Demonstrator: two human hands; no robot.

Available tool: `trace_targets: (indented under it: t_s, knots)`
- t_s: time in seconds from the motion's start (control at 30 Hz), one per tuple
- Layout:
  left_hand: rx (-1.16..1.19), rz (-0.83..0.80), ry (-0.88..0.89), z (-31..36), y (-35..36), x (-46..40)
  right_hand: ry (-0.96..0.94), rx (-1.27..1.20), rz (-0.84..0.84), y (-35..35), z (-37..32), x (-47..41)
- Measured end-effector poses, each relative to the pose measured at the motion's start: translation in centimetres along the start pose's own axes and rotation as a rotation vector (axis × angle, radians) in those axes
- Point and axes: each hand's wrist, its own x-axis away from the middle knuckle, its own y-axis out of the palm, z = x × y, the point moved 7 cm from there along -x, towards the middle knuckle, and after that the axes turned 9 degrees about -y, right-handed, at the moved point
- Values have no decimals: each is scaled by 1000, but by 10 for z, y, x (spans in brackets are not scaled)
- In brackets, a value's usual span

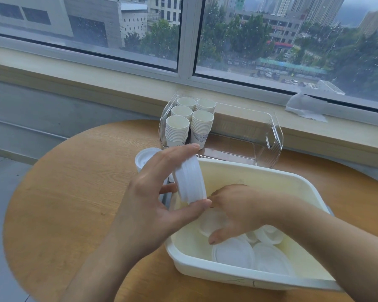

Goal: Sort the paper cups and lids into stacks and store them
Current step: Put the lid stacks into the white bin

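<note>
1. Your left hand (153, 192) holds a stack of lids (189, 182) on edge above the cream bin (249, 173), thumb and fingers (181, 149) clamped around it.
2. Your right hand (244, 205) reaches into the bin, fingers apart over loose lids (234, 256).
3. Stacked paper cups (190, 123) stand in the clear container (275, 136) on the counter (63, 192).

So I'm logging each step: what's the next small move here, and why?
Probably the right hand picks a loose lid from the bin and adds it to the lid stack the left hand holds; lids remain unsorted there.
</note>
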Motion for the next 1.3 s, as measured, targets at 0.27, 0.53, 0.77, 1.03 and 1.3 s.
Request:
trace_targets:
  t_s: [0.27, 0.53, 0.77, 1.03, 1.3]
  knots:
    - [-2, -19, -12, 2, -2, -1, 20, -55, 2, -10, -4, 13]
    - [-14, -42, -20, 8, 1, 0, -19, -423, 398, -40, 4, 65]
    - [39, -108, -26, 26, 22, 6, -66, -817, 713, -47, 8, 109]
    - [36, -180, 9, 50, 39, 14, -135, -856, 777, -46, -9, 137]
    - [15, -175, -3, 58, 37, 23, -220, -966, 782, -41, -15, 144]
